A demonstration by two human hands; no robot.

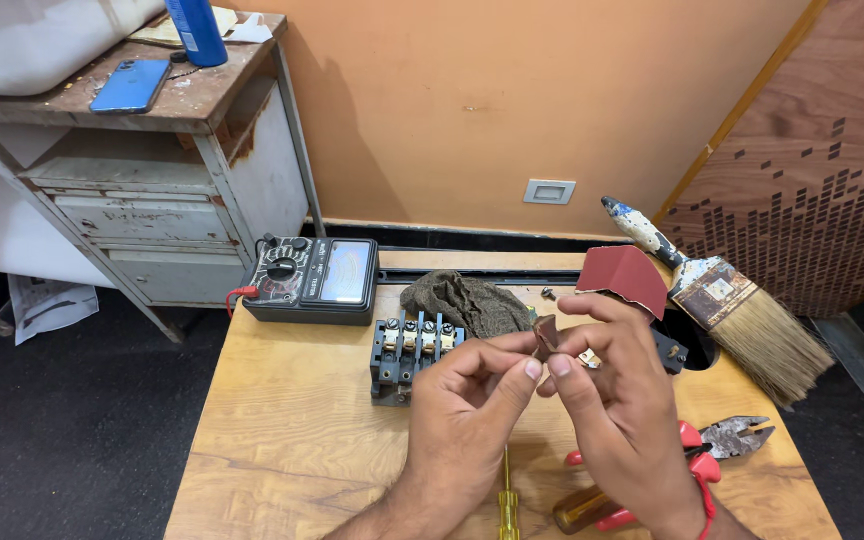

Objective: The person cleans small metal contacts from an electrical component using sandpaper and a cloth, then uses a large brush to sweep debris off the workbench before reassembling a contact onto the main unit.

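Observation:
My left hand (472, 400) and my right hand (617, 390) meet over the middle of the wooden table (282, 440). Between their fingertips sits a small dark brown piece (546, 333), and a small metal part (589, 359) shows at my right fingers. Which hand bears the piece I cannot tell exactly; both pinch at it. Just left of the hands lies a black terminal block (407, 350) with brass screws. A red sheet of sandpaper (624, 278) lies behind my right hand.
An analog multimeter (312, 278) with a red lead sits at the table's back left, a dark cloth (462, 300) beside it. A paintbrush (727, 300) lies at the right, red-handled pliers (722, 445) and a yellow screwdriver (508, 500) near the front. A metal desk (152, 170) stands to the left.

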